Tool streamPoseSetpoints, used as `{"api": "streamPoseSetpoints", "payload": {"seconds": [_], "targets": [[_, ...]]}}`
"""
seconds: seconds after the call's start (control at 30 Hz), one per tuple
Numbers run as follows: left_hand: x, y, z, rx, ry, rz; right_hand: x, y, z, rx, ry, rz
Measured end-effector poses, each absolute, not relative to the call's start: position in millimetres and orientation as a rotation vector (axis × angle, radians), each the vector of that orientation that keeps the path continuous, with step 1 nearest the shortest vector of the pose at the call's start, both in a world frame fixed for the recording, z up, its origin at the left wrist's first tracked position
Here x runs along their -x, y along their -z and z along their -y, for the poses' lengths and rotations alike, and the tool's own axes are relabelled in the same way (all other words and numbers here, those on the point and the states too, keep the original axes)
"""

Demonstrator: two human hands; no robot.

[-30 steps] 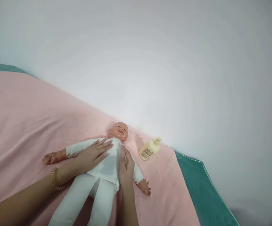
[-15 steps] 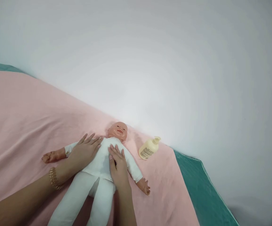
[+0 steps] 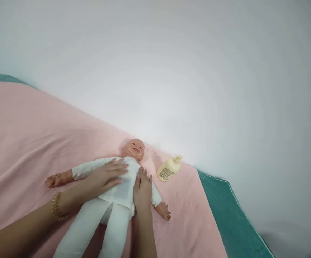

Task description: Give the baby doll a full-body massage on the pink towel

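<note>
A baby doll [image 3: 117, 195] with a white cloth body lies on its back on the pink sheet [image 3: 187, 215], its arms spread out. Across its chest rests my left hand [image 3: 107, 176], fingers stretched out and pointing right; a gold coil bracelet [image 3: 56, 206] circles that wrist. My right hand [image 3: 144, 188] lies along the doll's side by its shoulder, fingers extended upward and partly over the doll's arm. Neither hand grips anything.
Right of the doll's head, a pale yellow pump bottle [image 3: 168, 168] stands on the sheet. Green mattress [image 3: 225, 204] shows past the sheet's right edge. A white wall [image 3: 155, 71] rises directly behind.
My left hand has slid from the doll's shoulder to the middle of its chest, fingers turning rightward. My right hand has moved right, from the chest to the doll's side.
</note>
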State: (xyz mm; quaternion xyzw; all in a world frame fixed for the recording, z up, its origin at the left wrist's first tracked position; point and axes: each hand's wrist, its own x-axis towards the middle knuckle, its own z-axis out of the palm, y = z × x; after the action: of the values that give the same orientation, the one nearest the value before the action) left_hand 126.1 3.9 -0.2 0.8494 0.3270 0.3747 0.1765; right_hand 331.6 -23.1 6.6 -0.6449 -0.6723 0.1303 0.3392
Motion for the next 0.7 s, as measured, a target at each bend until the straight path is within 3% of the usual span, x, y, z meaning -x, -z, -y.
{"api": "streamPoseSetpoints", "payload": {"seconds": [0.2, 0.7], "targets": [[-134.8, -8.7, 9.3, -2.442, -0.728, -0.550, -329.4, -11.1, 24.0, 1.731, -0.343, 1.775], [-138.3, 18.0, -12.3, -2.462, -0.980, -1.292, -329.0, -10.7, 23.8, 1.693, -0.398, 1.715]]}}
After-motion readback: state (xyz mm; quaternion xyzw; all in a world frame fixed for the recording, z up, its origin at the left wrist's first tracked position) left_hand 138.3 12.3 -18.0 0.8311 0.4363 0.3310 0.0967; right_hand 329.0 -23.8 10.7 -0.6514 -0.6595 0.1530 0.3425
